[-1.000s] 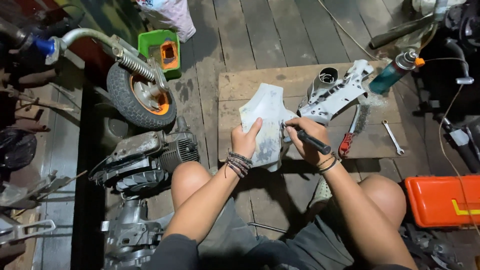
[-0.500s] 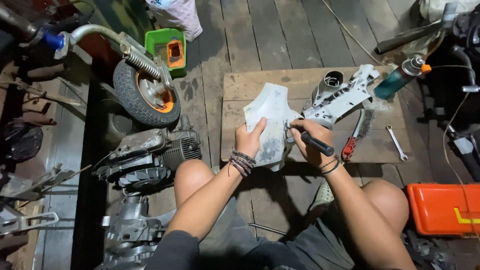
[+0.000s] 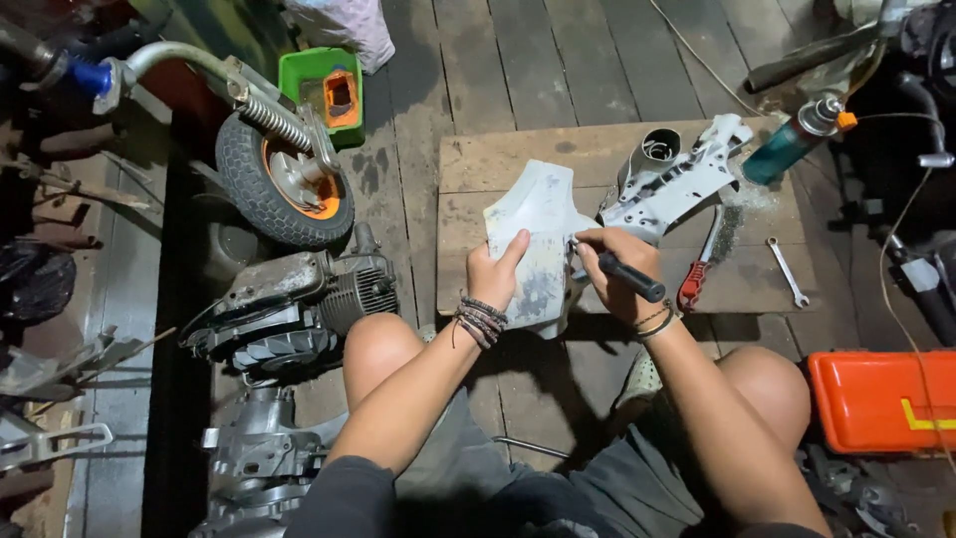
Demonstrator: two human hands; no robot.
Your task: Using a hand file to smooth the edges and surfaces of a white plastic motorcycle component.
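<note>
While the left hand (image 3: 495, 271) clamps the edge of a white, scuffed plastic body panel (image 3: 538, 244), thumb on its face, the right hand (image 3: 612, 261) is fisted around a black-handled tool (image 3: 627, 278), tip against the panel's right edge. Panel stands tilted on a worn wooden board (image 3: 498, 159). Just beyond: white metal casting (image 3: 677, 179). Red-handled screwdriver (image 3: 697, 269) and small silver spanner (image 3: 787, 271) lie to the right.
</note>
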